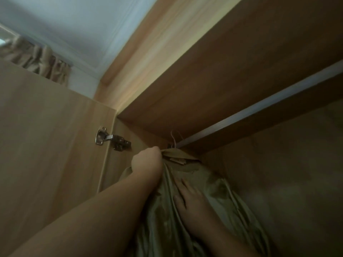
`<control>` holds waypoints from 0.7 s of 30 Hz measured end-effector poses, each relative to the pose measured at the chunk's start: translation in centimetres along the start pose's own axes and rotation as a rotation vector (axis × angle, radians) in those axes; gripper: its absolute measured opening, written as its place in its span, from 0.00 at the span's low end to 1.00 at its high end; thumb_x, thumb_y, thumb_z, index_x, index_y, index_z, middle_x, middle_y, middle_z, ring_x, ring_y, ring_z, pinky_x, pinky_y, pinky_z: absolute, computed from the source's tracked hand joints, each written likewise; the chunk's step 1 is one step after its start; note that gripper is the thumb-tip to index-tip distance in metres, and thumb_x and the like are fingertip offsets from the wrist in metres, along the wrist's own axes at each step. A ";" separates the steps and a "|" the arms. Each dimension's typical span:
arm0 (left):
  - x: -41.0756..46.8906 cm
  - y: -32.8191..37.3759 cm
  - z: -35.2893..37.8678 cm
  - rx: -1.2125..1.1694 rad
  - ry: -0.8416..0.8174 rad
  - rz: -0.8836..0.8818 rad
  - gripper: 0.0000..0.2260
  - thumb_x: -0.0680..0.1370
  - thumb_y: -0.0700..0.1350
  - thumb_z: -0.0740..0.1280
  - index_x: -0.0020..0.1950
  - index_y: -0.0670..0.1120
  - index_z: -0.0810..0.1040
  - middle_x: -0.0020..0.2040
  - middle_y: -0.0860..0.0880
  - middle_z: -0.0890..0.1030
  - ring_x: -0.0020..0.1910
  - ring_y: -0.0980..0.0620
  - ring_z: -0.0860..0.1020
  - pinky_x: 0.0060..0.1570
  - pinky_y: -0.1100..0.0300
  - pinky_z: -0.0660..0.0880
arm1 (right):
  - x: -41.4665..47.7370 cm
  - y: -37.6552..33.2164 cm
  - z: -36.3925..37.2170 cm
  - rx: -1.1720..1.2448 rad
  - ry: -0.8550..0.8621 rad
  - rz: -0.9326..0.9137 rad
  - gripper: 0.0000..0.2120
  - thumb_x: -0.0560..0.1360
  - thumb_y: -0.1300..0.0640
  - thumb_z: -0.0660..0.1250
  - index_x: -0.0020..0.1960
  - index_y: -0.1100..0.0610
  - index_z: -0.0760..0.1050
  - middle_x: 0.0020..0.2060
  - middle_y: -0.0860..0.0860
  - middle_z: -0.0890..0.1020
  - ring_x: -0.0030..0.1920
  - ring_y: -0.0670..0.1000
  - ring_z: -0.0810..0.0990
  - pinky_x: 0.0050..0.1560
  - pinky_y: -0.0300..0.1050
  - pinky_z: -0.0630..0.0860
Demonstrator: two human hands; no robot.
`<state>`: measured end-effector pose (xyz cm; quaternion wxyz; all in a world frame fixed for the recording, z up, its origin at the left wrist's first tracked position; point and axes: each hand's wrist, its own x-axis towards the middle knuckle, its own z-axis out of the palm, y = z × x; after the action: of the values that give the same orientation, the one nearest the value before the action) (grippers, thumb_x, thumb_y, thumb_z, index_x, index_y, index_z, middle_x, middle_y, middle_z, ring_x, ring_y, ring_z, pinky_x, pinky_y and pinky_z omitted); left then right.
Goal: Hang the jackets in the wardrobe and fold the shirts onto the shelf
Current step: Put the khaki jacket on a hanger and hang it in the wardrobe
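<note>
An olive-green shiny jacket (209,197) hangs inside the wooden wardrobe, its collar just under the pale hanging rail (259,106). A thin hanger hook (174,139) sticks up at the rail's left end. My left hand (146,158) is raised to the collar and grips the jacket's top, fingers curled round it. Lower down, my right hand (191,201) lies flat on the front of the jacket, fingers straight and spread against the fabric.
The open wardrobe door (46,136) stands at the left with a metal hinge (111,140). The wardrobe's top board (222,71) runs overhead, the dim back panel (287,173) to the right. Beige curtains (39,58) hang beyond the door.
</note>
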<state>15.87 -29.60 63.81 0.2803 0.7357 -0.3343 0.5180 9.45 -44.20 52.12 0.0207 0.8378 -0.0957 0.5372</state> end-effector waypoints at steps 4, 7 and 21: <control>0.6 0.1 1.4 0.019 -0.026 -0.009 0.07 0.82 0.44 0.56 0.49 0.49 0.73 0.43 0.50 0.76 0.42 0.49 0.75 0.42 0.52 0.73 | 0.7 1.0 2.5 0.044 0.059 -0.018 0.32 0.76 0.35 0.39 0.79 0.40 0.47 0.79 0.44 0.54 0.77 0.45 0.55 0.76 0.48 0.55; 0.6 1.0 1.8 0.030 -0.073 -0.001 0.08 0.82 0.43 0.56 0.45 0.50 0.71 0.41 0.51 0.73 0.40 0.50 0.73 0.42 0.53 0.70 | 1.0 1.7 4.4 0.059 0.089 -0.009 0.35 0.73 0.35 0.35 0.79 0.39 0.47 0.79 0.45 0.55 0.78 0.47 0.54 0.77 0.49 0.53; -6.9 1.6 4.6 0.160 0.005 0.258 0.26 0.78 0.57 0.53 0.75 0.51 0.61 0.72 0.45 0.67 0.72 0.42 0.64 0.71 0.40 0.57 | -5.5 3.4 5.5 -0.011 0.040 0.145 0.30 0.78 0.40 0.44 0.80 0.42 0.49 0.80 0.45 0.52 0.78 0.49 0.52 0.77 0.48 0.53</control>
<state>15.55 -32.68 55.97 0.1527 0.7053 -0.3834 0.5764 11.50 -47.55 44.62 -0.0117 0.8177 -0.1587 0.5533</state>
